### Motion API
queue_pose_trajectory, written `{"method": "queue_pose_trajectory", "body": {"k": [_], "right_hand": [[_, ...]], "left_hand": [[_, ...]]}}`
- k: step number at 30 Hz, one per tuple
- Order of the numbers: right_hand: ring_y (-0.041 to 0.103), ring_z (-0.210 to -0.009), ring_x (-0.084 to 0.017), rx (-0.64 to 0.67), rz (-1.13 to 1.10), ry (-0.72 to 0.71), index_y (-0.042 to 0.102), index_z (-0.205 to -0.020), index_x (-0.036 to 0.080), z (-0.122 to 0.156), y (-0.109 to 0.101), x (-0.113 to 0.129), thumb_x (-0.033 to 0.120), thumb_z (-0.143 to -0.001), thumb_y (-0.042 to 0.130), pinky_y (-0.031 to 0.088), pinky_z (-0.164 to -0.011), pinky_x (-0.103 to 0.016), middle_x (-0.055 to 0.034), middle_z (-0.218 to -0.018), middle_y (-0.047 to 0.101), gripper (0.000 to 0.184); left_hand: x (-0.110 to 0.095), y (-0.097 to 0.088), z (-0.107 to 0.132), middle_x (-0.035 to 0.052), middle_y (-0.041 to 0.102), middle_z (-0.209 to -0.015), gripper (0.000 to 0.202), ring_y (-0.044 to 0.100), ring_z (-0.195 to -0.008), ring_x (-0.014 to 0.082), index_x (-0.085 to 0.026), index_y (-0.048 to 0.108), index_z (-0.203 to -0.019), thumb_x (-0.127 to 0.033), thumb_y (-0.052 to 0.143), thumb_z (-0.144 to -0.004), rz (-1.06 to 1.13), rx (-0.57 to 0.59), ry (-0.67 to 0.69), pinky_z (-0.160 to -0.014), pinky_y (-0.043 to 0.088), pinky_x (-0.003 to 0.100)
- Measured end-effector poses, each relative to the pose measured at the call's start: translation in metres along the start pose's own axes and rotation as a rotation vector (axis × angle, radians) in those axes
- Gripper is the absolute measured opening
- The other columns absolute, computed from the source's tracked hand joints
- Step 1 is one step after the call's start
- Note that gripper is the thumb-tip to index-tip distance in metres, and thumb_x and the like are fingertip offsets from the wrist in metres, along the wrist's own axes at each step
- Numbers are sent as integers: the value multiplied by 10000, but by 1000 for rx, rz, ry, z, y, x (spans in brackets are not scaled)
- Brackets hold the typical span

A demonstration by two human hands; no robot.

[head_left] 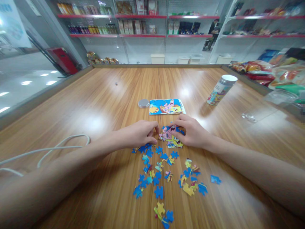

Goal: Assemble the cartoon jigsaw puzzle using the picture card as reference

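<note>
From my end, the joined puzzle section (168, 135) sits at the centre of the frame, partly hidden by the right hand (177, 128). That hand's grip arches over it, thumb and fingers spread apart and resting on it. The left hand (154, 133) is just beside its left edge, fingers curled to a narrow gap; I cannot tell whether a piece is in that grip.

My worry is the right fingers: a sideways drag could pop the joints apart. Lowering the left wrist could scatter the loose pieces (159, 192) below it, which spread down to the bottom centre.

Above, the picture card (166, 108) and silver lid (143, 103) limit upward travel. The canister (220, 91) at upper right stands well apart. I have more open worktop (107, 105) toward the upper left; the cable (59, 148) lies near the left forearm.
</note>
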State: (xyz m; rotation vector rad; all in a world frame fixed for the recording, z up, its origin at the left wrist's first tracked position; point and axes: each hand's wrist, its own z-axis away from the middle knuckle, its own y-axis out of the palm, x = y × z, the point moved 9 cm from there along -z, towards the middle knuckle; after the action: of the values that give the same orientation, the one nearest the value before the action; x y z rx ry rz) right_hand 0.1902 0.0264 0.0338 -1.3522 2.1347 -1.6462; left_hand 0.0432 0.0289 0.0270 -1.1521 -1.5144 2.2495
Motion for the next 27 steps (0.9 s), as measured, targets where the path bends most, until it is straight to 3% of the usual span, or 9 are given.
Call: {"method": "queue_pose_trajectory", "body": {"k": [3,10,14,19,24,27], "right_hand": [[582,-853,-202,7,6,5,733,-1112,188,0,1,-1,273,-902,670,463,-752,-330,-66,-888,594,235],[582,-836,-200,5,10,14,736,-1106,192,0,1,-3,268,-892,680,462,-737,-328,-63,-880,586,234],[586,-835,-197,11,2,21,735,-1108,194,0,1,-3,276,-894,681,468,-743,-330,-63,-887,592,235],[592,-849,-202,11,1,16,732,-1115,185,0,1,-3,291,-907,664,481,-761,-339,-72,-902,597,243],[592,-843,-201,10,1,14,734,-1103,185,0,1,-3,286,-901,669,481,-753,-338,-72,-901,601,235],[592,-839,-202,8,2,17,735,-1099,186,0,1,-3,280,-898,671,480,-748,-337,-71,-894,597,231]], "left_hand": [[-2,1,1,-23,643,-761,282,569,-659,121,-172,627,-1073,-305,726,-845,-15,18,-1,-599,377,231],[-15,0,-6,47,665,-918,147,607,-820,152,-146,710,-1008,-203,685,-874,-48,-147,155,-746,448,270],[-14,1,-5,45,655,-941,172,619,-830,145,-162,731,-1032,-198,689,-869,-4,-110,172,-762,470,267],[-21,-5,-1,40,629,-936,241,603,-809,131,-212,756,-1049,-146,556,-932,-23,-66,219,-776,477,270],[-12,-13,-2,48,654,-900,207,606,-806,163,-150,725,-971,-325,727,-860,-107,-140,111,-732,467,286],[-16,-7,-2,38,628,-900,122,607,-790,134,-183,752,-932,-188,633,-907,-86,-83,168,-759,476,270]]}}
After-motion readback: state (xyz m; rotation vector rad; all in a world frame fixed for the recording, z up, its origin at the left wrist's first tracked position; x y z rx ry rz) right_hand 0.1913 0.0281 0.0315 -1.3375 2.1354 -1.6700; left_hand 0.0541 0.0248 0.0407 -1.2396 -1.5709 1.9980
